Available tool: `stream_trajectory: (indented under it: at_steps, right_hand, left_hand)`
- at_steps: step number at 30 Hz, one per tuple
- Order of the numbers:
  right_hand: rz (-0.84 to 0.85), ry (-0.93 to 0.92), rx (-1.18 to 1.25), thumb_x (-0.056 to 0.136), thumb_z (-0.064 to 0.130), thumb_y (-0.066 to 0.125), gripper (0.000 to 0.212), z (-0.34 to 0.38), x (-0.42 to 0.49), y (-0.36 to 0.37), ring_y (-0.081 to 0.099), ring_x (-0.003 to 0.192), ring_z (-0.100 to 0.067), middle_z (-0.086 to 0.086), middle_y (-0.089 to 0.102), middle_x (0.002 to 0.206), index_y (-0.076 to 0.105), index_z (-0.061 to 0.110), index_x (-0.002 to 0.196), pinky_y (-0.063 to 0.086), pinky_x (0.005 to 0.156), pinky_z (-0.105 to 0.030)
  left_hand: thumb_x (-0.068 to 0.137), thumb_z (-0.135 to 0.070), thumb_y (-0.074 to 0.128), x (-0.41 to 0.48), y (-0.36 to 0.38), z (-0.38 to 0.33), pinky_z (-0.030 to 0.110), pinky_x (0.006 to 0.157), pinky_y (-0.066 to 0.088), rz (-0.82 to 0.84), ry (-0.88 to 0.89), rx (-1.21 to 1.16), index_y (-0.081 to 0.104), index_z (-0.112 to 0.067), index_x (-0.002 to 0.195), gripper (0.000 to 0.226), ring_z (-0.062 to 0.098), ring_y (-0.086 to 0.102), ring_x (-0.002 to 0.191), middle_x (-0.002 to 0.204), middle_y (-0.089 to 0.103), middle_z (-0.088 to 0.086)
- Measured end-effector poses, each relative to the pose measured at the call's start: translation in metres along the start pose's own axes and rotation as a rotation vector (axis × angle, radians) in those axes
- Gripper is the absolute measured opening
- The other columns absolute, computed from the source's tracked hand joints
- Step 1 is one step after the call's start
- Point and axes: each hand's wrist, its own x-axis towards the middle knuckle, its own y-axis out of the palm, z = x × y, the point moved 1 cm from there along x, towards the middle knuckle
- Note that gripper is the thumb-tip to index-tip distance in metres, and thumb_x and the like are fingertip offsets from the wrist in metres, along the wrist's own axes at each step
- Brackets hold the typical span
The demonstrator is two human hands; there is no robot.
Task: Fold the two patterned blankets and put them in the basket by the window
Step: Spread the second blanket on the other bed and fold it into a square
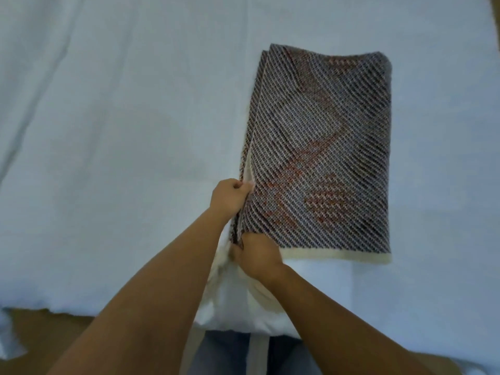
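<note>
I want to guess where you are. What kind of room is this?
Probably a bedroom. A wide white sheet covers what looks like a bed, its edge hangs over a brown floor, and a folded patterned blanket lies on it.

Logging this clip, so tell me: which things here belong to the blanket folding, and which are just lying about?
In the job: patterned blanket; left hand and right hand, both gripping one edge.
Just there: white bed sheet; wooden floor.

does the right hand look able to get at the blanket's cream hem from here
Likely yes: the right hand grips the blanket at its near left corner, and the cream hem beside it lies bare.
</note>
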Motion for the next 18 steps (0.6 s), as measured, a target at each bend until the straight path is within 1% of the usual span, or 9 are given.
stream_trajectory:
  at_steps: [1, 3, 6, 9, 10, 12, 13, 15, 18]
  right_hand:
    - [0.006, 0.005, 0.026, 0.091, 0.030, 0.050, 0.028, 0.004, 0.001, -0.001, 0.063, 0.086, -0.031, -0.016, 0.067, 0.091, 0.062, 0.005, 0.088, 0.044, 0.066, -0.031]
    - [0.020, 0.002, 0.049, 0.091, 0.027, 0.049, 0.029, 0.011, 0.004, -0.002, 0.064, 0.084, -0.030, -0.016, 0.068, 0.090, 0.064, 0.002, 0.088, 0.045, 0.066, -0.032]
    - [0.042, -0.007, 0.108, 0.093, 0.027, 0.048, 0.029, 0.017, 0.009, 0.000, 0.059, 0.075, -0.029, -0.019, 0.065, 0.084, 0.055, 0.006, 0.074, 0.036, 0.060, -0.029]
    - [0.182, 0.080, 0.285, 0.091, 0.036, 0.052, 0.034, 0.012, 0.012, 0.007, 0.044, 0.066, -0.017, -0.001, 0.045, 0.068, 0.034, 0.020, 0.066, 0.033, 0.063, -0.029]
    - [0.202, 0.110, 0.353, 0.090, 0.038, 0.053, 0.037, 0.009, 0.012, 0.007, 0.041, 0.061, -0.013, 0.003, 0.039, 0.065, 0.032, 0.022, 0.065, 0.034, 0.062, -0.029]
    - [0.147, 0.121, 0.402, 0.087, 0.039, 0.055, 0.038, 0.002, 0.015, -0.002, 0.040, 0.056, -0.013, 0.004, 0.039, 0.060, 0.035, 0.020, 0.062, 0.034, 0.058, -0.029]
    - [0.088, 0.110, 0.391, 0.086, 0.038, 0.056, 0.036, -0.003, 0.018, -0.012, 0.043, 0.057, -0.015, 0.004, 0.042, 0.058, 0.039, 0.018, 0.061, 0.035, 0.057, -0.029]
    - [-0.030, 0.086, 0.400, 0.086, 0.033, 0.057, 0.029, -0.016, 0.027, -0.040, 0.047, 0.059, -0.018, 0.003, 0.046, 0.057, 0.046, 0.016, 0.065, 0.037, 0.059, -0.027]
    - [-0.138, 0.046, 0.459, 0.090, 0.022, 0.052, 0.023, -0.042, 0.047, -0.094, 0.042, 0.054, -0.016, 0.002, 0.046, 0.057, 0.048, 0.014, 0.070, 0.035, 0.056, -0.028]
  left_hand:
    - [0.086, -0.040, 0.058, 0.000, 0.003, -0.001, 0.033, 0.058, 0.037, 0.010, 0.022, 0.015, 0.039, -0.013, 0.058, 0.043, 0.020, 0.039, 0.056, 0.059, 0.040, 0.006]
    - [0.084, -0.043, 0.060, 0.000, 0.006, -0.005, 0.029, 0.052, 0.034, 0.020, 0.077, 0.031, 0.038, -0.015, 0.057, 0.045, 0.015, 0.042, 0.053, 0.057, 0.042, 0.001]
    - [0.086, -0.034, 0.061, 0.006, 0.005, -0.009, 0.024, 0.048, 0.032, 0.028, 0.159, 0.159, 0.042, -0.019, 0.059, 0.036, 0.009, 0.045, 0.055, 0.061, 0.048, -0.003]
    - [0.087, -0.027, 0.056, 0.014, 0.002, -0.010, 0.025, 0.046, 0.027, 0.032, 0.134, 0.288, 0.037, -0.021, 0.059, 0.034, 0.009, 0.040, 0.054, 0.061, 0.042, -0.003]
    - [0.087, -0.027, 0.056, 0.016, 0.002, -0.012, 0.026, 0.046, 0.026, 0.029, 0.119, 0.296, 0.036, -0.021, 0.059, 0.035, 0.009, 0.039, 0.054, 0.061, 0.041, -0.003]
    - [0.086, -0.030, 0.056, 0.021, 0.001, -0.021, 0.026, 0.047, 0.027, 0.016, 0.106, 0.300, 0.038, -0.019, 0.061, 0.033, 0.012, 0.041, 0.056, 0.062, 0.042, -0.003]
    - [0.086, -0.033, 0.056, 0.024, 0.002, -0.027, 0.027, 0.048, 0.029, 0.014, 0.101, 0.301, 0.043, -0.017, 0.066, 0.029, 0.014, 0.044, 0.059, 0.066, 0.046, -0.002]
    - [0.085, -0.036, 0.056, 0.032, 0.005, -0.041, 0.028, 0.058, 0.036, 0.006, 0.081, 0.278, 0.053, -0.011, 0.087, 0.025, 0.021, 0.052, 0.074, 0.082, 0.056, 0.003]
    - [0.084, -0.039, 0.056, 0.050, 0.010, -0.064, 0.031, 0.077, 0.040, -0.022, 0.021, 0.212, 0.049, -0.007, 0.119, 0.048, 0.029, 0.055, 0.101, 0.114, 0.058, 0.011]
